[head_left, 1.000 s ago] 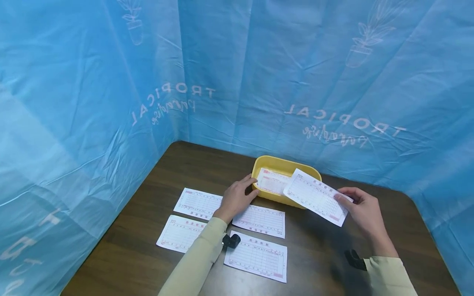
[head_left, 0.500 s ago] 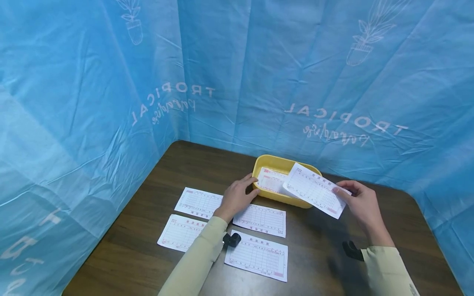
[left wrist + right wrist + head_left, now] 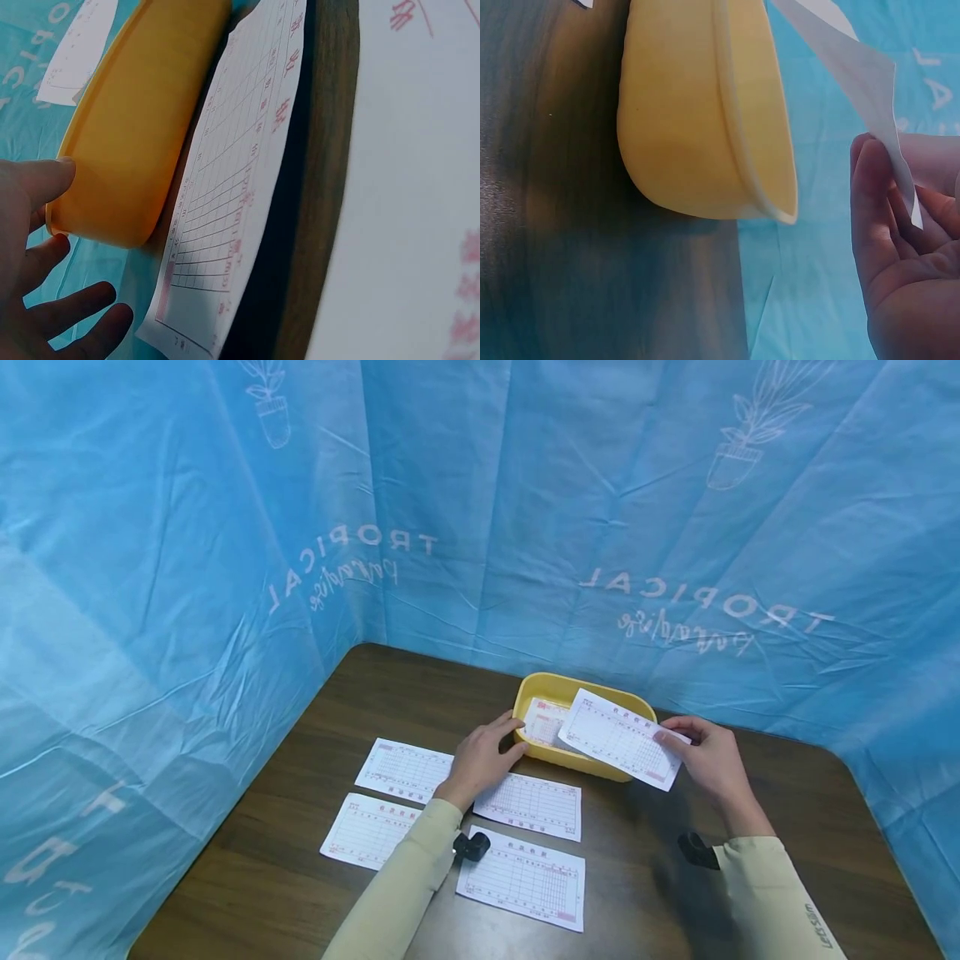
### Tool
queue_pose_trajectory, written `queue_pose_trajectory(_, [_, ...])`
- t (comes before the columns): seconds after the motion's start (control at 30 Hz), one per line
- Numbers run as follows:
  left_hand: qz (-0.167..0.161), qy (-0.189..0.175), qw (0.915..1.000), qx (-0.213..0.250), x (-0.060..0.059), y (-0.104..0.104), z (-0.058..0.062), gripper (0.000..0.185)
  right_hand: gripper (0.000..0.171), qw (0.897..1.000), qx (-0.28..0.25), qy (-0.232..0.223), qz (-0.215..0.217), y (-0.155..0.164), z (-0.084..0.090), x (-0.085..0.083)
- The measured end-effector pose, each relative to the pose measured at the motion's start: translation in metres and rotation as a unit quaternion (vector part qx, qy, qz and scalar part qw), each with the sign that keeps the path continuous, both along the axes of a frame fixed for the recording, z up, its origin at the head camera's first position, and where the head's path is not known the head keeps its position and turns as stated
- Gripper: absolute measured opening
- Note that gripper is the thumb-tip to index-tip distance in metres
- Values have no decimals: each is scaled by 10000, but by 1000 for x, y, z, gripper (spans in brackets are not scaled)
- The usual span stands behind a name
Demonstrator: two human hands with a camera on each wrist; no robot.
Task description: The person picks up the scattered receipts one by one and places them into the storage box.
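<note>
**Slip held over the yellow tray**

The right hand (image 3: 712,760) pinches a printed slip (image 3: 618,739) by its right end, grip closed on the paper. The slip hangs above the yellow tray (image 3: 542,687), long axis running left to right, tilted down toward the right. The left hand (image 3: 483,756) touches the tray's left rim, fingers relaxed. Four more slips (image 3: 525,878) lie flat on the counter (image 3: 810,827), with bare room to the right.
</note>
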State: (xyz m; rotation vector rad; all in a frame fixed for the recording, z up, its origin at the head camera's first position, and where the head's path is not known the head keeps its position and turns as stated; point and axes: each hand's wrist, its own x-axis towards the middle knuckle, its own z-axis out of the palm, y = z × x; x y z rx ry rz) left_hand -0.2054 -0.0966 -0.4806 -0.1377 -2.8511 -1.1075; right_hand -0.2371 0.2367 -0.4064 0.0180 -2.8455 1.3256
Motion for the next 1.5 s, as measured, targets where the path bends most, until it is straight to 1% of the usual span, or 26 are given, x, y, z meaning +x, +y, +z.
queue_pose_trajectory(0.17, [19,-11,10000,-18,-1,-2,2,46,45,10000,-32,-40,-3,-5,1,-7])
queue_pose_trajectory(0.27, [23,-3,10000,-41,-1,-2,2,46,46,9999,-47,-70,100,-8,-1,-12])
queue_pose_trajectory(0.5, [-12,-110,9999,1,-1,-1,1,47,43,9996,-15,-223,155,-11,-5,-21])
queue_pose_trajectory(0.7, [47,-39,10000,-17,-3,-2,0,46,45,9994,-39,-288,206,-19,-8,-29])
queue_pose_trajectory(0.83, [46,-15,9999,-92,-3,-3,-1,45,41,9992,-12,-302,267,-26,-11,-36])
queue_pose_trajectory(1.03, [32,11,9999,-135,-2,-1,-1,44,35,9988,92,-277,397,-34,-17,-41])
queue_pose_trajectory(1.23, [79,-40,9999,-89,-3,3,-1,44,34,9981,206,-228,530,-42,-25,-43])
queue_pose_trajectory(1.37, [141,-55,9999,-28,-3,2,1,44,32,9980,308,-245,488,-51,-27,-47])
queue_pose_trajectory(1.5, [182,-72,9998,42,-1,1,-1,45,27,9975,349,-227,577,-58,-31,-50])
